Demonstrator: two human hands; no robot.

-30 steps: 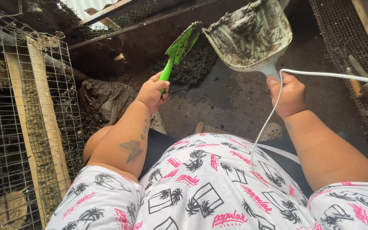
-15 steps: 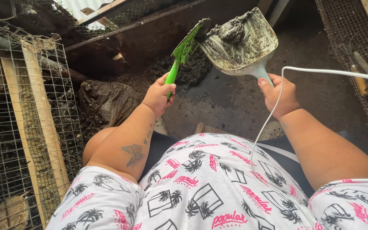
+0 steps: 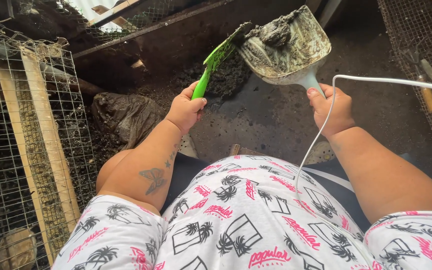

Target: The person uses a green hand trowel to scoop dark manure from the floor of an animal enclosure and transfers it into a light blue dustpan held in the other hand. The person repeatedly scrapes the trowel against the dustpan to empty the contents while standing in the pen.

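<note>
Over dirt floor | left hand (image 3: pixel 185 111) fingers gripping green brush (image 3: pixel 215 64) | right hand (image 3: pixel 332 110) holding muck-caked dustpan (image 3: pixel 287 47)

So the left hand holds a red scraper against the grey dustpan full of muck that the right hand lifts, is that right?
Not quite: the scraper is green, not red. The head view shows the left hand holding it against the grey dustpan of muck, lifted by the right hand.
</note>
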